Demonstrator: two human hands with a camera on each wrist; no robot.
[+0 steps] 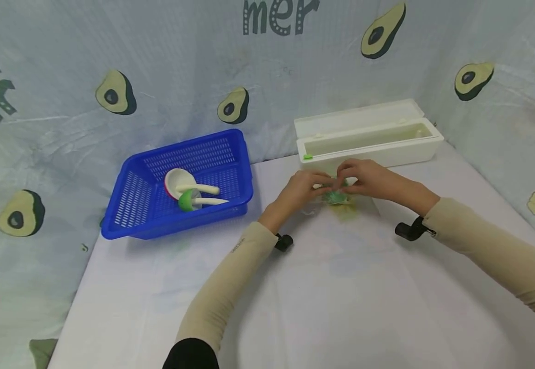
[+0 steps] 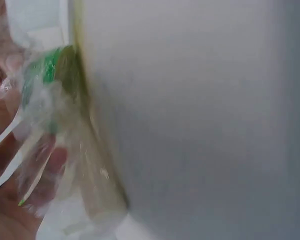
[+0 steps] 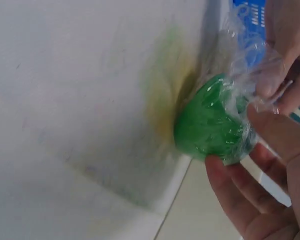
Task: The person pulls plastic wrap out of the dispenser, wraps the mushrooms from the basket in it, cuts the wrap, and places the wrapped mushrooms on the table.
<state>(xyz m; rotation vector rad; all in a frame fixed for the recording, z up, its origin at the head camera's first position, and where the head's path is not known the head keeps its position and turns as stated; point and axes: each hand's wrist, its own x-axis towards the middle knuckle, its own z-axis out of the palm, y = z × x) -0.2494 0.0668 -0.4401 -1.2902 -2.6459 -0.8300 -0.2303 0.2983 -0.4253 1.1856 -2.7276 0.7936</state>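
Both hands meet over a green, rounded, bowl-like thing (image 3: pixel 207 122) wrapped in clear cling film (image 2: pixel 60 115), low over the white table in front of a long white box (image 1: pixel 364 159). My left hand (image 1: pixel 302 189) pinches the gathered film between thumb and fingers. From the other side, my right hand (image 1: pixel 366 179) holds the wrapped green thing, its thumb (image 3: pixel 275 125) on the film and fingertips (image 3: pixel 217 167) under the green side. A pale, elongated part shows beside the green in the left wrist view. Film and fingers partly hide the wrapped thing.
The white box stands with its lid (image 1: pixel 359 118) raised and a small green piece (image 1: pixel 308 156) at its front left. On the left, a blue basket (image 1: pixel 157 225) holds a white ladle with a red edge (image 1: pixel 180 179) and a green-and-white ladle (image 1: pixel 189 200). A printed cloth (image 1: pixel 170 61) hangs behind.
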